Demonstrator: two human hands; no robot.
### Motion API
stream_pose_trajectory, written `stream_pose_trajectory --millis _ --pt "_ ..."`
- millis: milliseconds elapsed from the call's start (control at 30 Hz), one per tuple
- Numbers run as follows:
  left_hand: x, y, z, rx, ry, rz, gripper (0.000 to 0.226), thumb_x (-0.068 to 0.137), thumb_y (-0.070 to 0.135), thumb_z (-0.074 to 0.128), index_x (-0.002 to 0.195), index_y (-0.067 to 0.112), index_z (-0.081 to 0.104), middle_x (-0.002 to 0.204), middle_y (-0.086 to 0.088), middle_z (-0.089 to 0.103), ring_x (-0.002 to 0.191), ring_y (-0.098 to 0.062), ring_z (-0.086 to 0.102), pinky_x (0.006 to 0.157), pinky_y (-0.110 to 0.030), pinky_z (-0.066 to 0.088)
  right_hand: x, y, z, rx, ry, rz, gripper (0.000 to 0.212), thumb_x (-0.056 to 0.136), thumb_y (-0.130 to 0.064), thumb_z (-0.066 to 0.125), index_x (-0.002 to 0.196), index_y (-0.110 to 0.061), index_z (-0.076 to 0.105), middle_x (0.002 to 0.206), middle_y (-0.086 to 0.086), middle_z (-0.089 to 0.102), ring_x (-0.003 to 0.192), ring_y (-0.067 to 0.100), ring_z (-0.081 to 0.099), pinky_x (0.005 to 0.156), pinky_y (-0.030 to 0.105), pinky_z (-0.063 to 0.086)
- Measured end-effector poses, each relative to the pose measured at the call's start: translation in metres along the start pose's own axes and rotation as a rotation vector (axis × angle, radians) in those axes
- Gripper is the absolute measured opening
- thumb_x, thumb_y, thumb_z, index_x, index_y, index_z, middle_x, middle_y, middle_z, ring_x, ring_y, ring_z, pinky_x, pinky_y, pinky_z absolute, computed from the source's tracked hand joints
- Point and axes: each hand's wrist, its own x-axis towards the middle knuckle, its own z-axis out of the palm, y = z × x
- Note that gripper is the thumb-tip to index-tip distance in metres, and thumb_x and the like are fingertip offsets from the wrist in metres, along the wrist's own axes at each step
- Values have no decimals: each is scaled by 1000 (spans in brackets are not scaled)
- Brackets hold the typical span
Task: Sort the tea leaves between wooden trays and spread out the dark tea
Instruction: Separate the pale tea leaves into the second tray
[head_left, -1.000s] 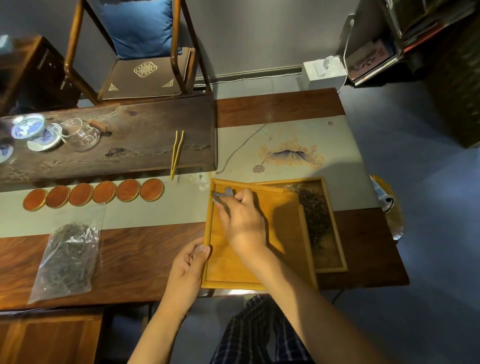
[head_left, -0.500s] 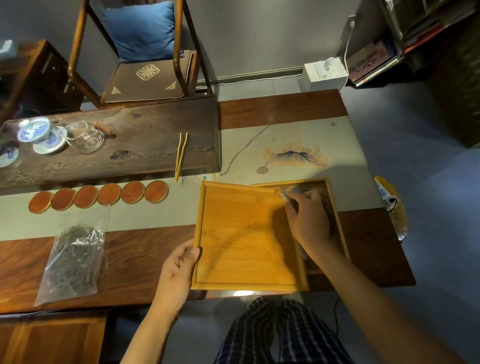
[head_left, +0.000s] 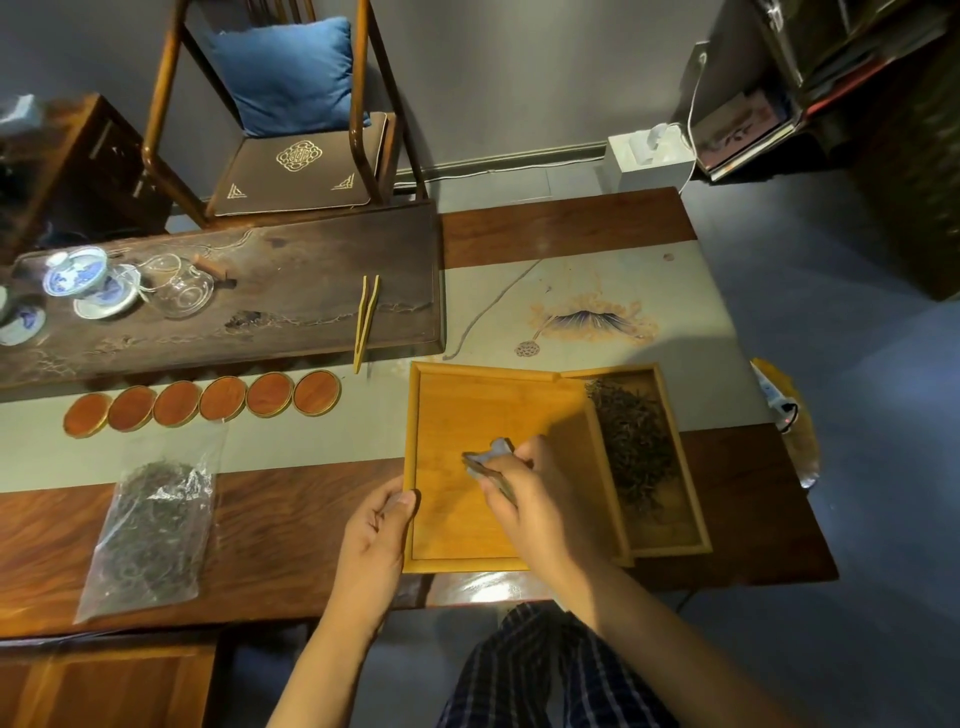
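Note:
A light wooden tray (head_left: 467, 405) lies at the table's front edge, its floor bare. It overlaps the left side of a second wooden tray (head_left: 670, 543), which holds a strip of dark tea leaves (head_left: 631, 441). My left hand (head_left: 376, 525) grips the light tray's left rim near the front corner. My right hand (head_left: 530, 493) hovers over the middle of the light tray, closed on a small grey tool (head_left: 491, 454) whose tip points left. I cannot tell whether the tool carries any leaf.
A clear bag of dark tea (head_left: 150, 525) lies at the left. Several round wooden coasters (head_left: 223, 397) line the runner. Bamboo tongs (head_left: 366, 322) rest on the dark tea board (head_left: 260, 291) beside a gaiwan (head_left: 75, 270) and a glass pitcher (head_left: 179, 288). A chair (head_left: 301, 171) stands behind.
My right hand went from the light tray's far left corner to the tea tray, then back to the light tray's middle. My left hand stays on the rim.

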Motion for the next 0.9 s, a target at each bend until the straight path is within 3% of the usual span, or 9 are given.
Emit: stream_pose_trajectory --millis 100,200,267,333,500,567,667,800,900 --pt "-2 -6 -7 -10 23 -28 25 96 16 50 116 14 65 109 -1 73 103 -14 67 86 -27 51 10 26 -12 -82 14 65 30 97 -35 46 122 -18 54 113 5 46 87 16 54 71 29 50" --pt "-3 -10 -19 -1 20 -29 28 96 18 50 119 14 64 111 -1 73 103 -14 67 84 -23 51 30 49 -35 -39 152 136 31 95 -42 48 120 -26 56 106 -3 43 72 0 46 55 10 37" --pt "-3 -12 -27 -35 38 -39 26 95 18 50 115 15 65 108 1 74 99 -13 69 75 -16 53 55 65 -49 -49 209 132 32 96 -43 47 119 -25 60 103 0 44 74 3 44 56 10 33" --pt "-3 -15 -37 -71 65 -55 25 95 16 50 114 15 66 107 -1 75 97 -14 70 72 -15 53 89 74 -60 -124 214 101 33 98 -40 44 120 -20 58 109 7 47 79 10 46 57 19 37" --pt "-9 -24 -63 -157 131 -80 32 89 24 53 116 13 66 111 -8 73 100 -20 70 73 -19 55 178 70 -55 -152 61 -102 29 96 -30 44 117 -17 59 104 7 44 92 26 50 80 34 41" --pt "-11 -27 -72 -183 161 -84 34 88 25 54 117 12 66 112 -9 72 102 -22 69 76 -21 55 211 71 -44 -332 -58 -169 30 97 -29 41 122 -20 54 112 13 47 101 30 48 91 41 35" --pt "-11 -32 -84 -206 206 -82 33 87 24 54 115 12 67 110 -9 73 100 -19 70 75 -20 55 241 70 -22 -514 -200 -191 33 98 -27 36 127 -21 49 117 14 47 108 32 46 95 43 31" --pt "-7 -36 -94 -246 240 -72 28 85 23 55 107 16 71 104 -8 75 91 -15 71 70 -19 56 245 67 15 -632 -242 -314 30 97 -28 42 122 -17 52 117 14 52 105 32 50 93 43 37" --pt "0 -39 -101 -262 249 -72 26 84 23 56 102 20 74 102 -4 76 90 -13 72 70 -18 56 235 79 30 -633 -294 -301 35 94 -32 44 127 -20 49 125 14 51 115 32 46 101 46 32"
